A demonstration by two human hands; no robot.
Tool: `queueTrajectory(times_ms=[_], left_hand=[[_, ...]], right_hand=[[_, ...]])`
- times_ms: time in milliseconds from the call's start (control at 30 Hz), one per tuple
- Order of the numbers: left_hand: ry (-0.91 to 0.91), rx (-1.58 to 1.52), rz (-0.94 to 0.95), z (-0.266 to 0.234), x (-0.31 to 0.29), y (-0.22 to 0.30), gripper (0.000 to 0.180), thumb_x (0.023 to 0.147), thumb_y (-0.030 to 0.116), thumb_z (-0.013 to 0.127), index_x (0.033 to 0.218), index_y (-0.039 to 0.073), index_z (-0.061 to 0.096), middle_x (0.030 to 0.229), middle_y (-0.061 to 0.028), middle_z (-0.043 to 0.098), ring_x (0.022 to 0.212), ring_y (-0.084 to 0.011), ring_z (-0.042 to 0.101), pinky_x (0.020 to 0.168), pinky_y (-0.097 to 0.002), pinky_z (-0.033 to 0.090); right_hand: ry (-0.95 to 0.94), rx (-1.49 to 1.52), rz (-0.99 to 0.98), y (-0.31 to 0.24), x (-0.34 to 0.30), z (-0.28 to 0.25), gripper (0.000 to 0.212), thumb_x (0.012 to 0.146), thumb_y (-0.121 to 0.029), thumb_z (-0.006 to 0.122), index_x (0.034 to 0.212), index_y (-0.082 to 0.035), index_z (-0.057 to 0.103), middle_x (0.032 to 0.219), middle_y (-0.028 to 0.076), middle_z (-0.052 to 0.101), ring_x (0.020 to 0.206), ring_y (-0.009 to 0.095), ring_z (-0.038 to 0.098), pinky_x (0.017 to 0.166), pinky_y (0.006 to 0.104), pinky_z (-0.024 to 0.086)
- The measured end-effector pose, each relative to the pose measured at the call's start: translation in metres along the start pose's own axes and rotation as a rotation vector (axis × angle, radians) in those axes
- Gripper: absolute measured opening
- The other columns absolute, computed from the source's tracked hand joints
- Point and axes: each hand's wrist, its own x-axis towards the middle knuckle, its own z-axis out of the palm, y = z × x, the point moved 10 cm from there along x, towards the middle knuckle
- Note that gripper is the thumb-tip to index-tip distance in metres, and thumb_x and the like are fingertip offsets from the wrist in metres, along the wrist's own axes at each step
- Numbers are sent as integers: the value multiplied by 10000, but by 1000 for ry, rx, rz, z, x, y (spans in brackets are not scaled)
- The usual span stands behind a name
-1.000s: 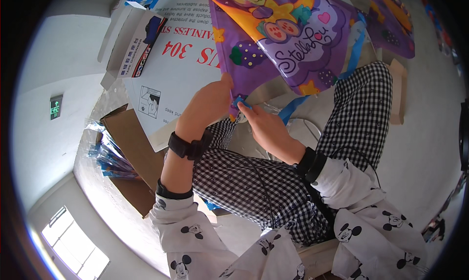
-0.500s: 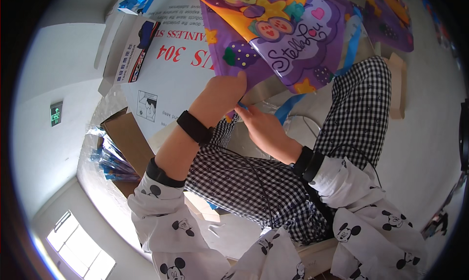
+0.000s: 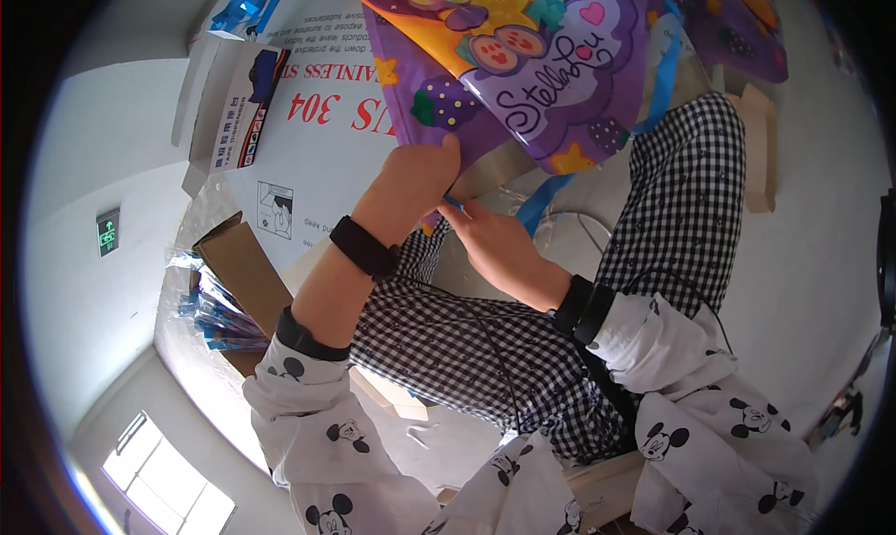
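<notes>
A glossy purple plastic piece (image 3: 485, 138) with cartoon prints lies folded over in front of me. I cannot tell whether it is a bag or a sheet. My left hand (image 3: 420, 173) is closed on its near edge, the fingers mostly hidden behind the wrist and palm. Just right of it, my right hand (image 3: 499, 246) is closed in a pinch at a small blue strip (image 3: 454, 201) between the two hands. A wide blue ribbon (image 3: 665, 91) runs behind the purple piece, and its lower part shows below the piece's edge.
Under the purple piece is a large white printed board (image 3: 322, 157). A tape dispenser box (image 3: 250, 110) stands at its left edge, with blue strips (image 3: 245, 7) beyond. An open carton (image 3: 245, 264) of plastic packs sits lower left. Another purple piece (image 3: 747, 31) lies far right, near a cardboard flap (image 3: 758, 147).
The purple piece and the board have shifted slightly left and up in view. Both hands keep nearly the same pose and grip.
</notes>
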Motion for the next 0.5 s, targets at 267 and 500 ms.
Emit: queueTrajectory(times_ms=[267,500], left_hand=[[179,81,-99,-5,2,0,218,843,93,595,992,1,466,641,-136,645,611,-348,670,514,-429,524],[216,349,-443,-30,-1,-28,310,812,142,704,1044,29,532,980,-163,683,962,-274,701,661,-415,567]], right_hand=[[-72,61,73,0,2,8,627,793,54,567,1402,-25,440,981,186,615,691,333,656,582,413,535],[-100,41,81,1,3,4,581,812,48,563,1382,-20,479,993,180,620,732,332,660,603,418,535]])
